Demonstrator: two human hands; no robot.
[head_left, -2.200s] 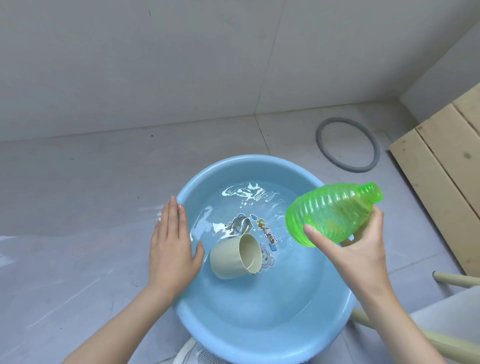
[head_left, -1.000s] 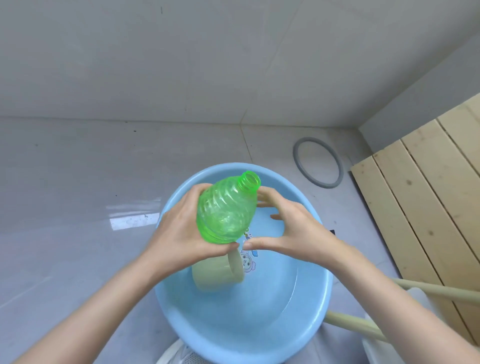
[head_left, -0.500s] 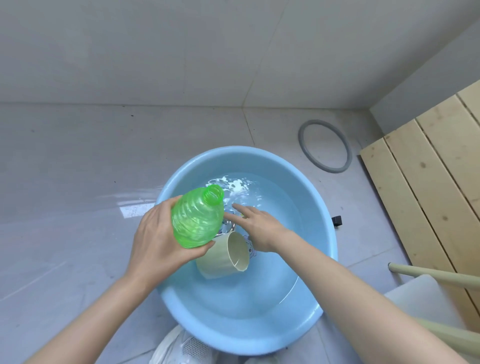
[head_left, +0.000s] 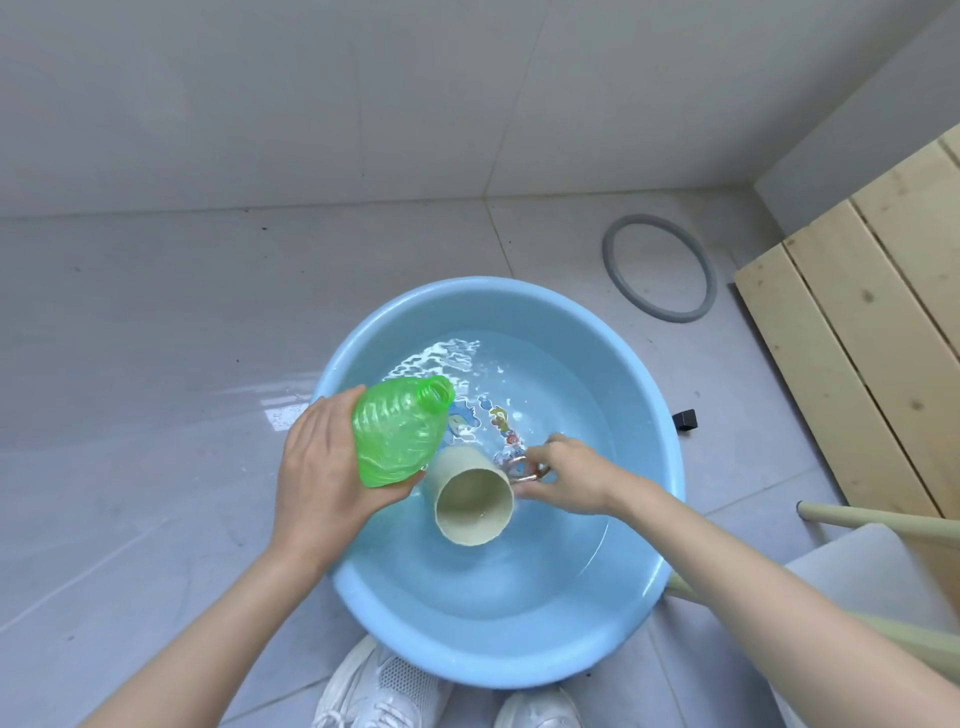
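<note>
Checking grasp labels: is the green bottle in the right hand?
No, the left hand grips the green bottle over the blue basin, while the right hand holds the beige cup by its handle.

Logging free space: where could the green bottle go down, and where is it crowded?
Free: bare floor left of the basin up to the wall; floor between basin and grey ring. Crowded: inside the basin, around cup, green bottle, left hand, right hand.

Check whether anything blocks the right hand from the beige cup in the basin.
Nothing visible does. The right hand has its fingers curled at the handle of the beige cup. The green bottle, held by the left hand, is on the cup's opposite side.
</note>
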